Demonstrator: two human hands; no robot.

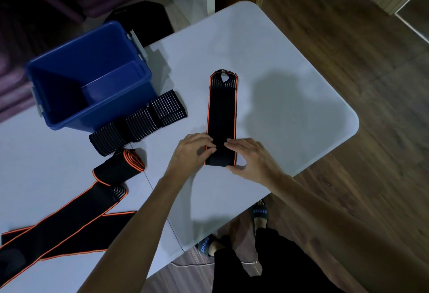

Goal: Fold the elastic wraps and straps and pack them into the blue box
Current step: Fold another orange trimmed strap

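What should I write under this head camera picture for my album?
Two hands fold an orange-edged wrap beside a blue box.

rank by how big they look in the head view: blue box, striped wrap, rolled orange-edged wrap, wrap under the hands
1. Blue box, clearly largest.
2. Striped wrap and the wrap under the hands: they cover similar areas, too close to rank.
3. Rolled orange-edged wrap, smallest, though rolling hides its full length.
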